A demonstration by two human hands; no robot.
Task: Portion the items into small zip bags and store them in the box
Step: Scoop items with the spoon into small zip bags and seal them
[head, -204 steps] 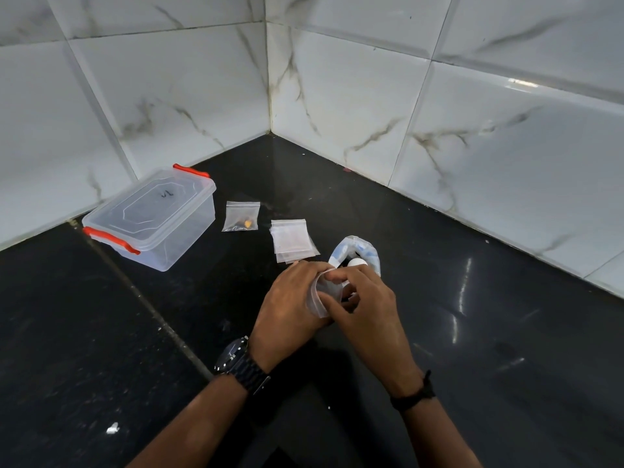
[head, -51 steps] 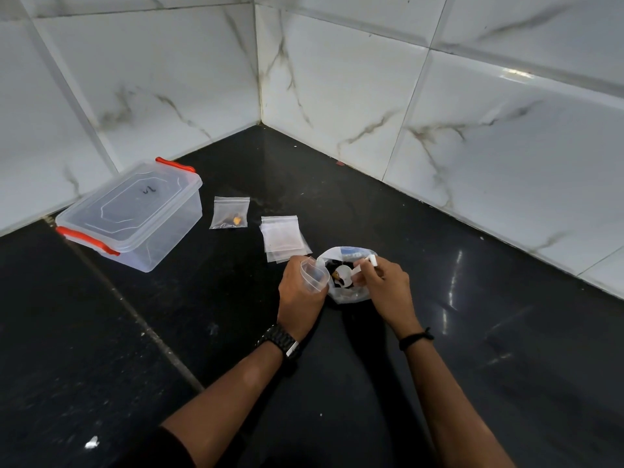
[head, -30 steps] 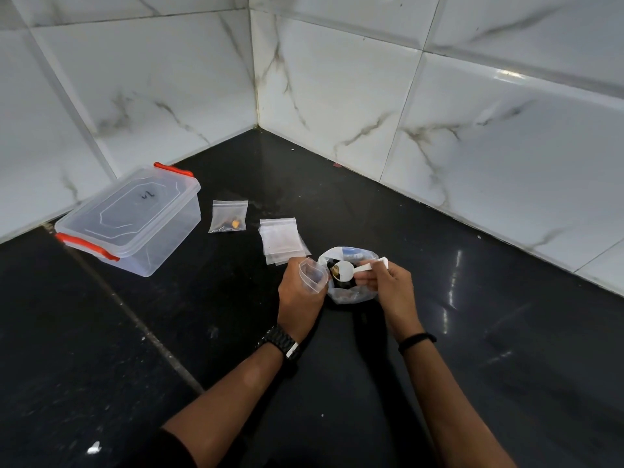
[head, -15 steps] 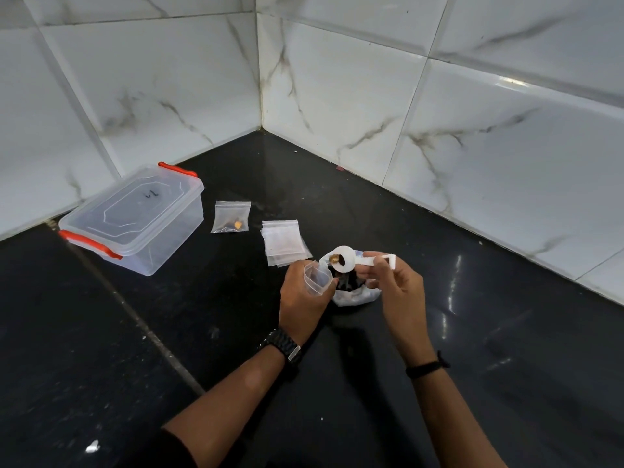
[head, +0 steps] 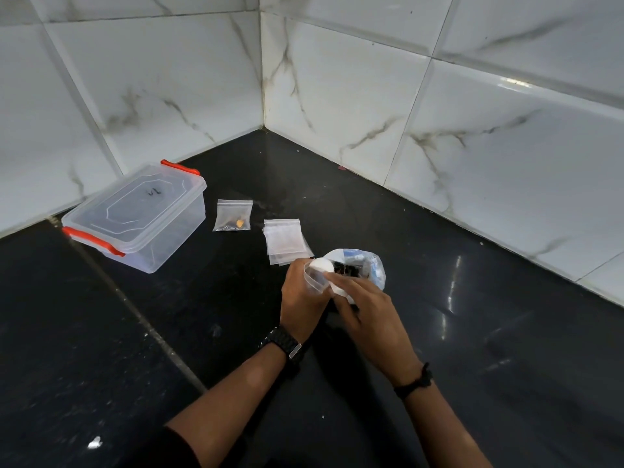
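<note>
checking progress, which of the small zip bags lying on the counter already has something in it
The lone zip bag beside the clear box: yellowish bits show near its bottom. The stacked bags nearer the left hand look flat and empty.

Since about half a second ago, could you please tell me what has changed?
The right hand has swung the white scoop leftward from above the large bag to the mouth of the small zip bag held by the left hand. The box, filled bag and empty bags stayed put.

box (head: 135, 217): clear, red clips | counter (head: 101, 332): black | tiles (head: 337, 96): white marble-veined
</note>
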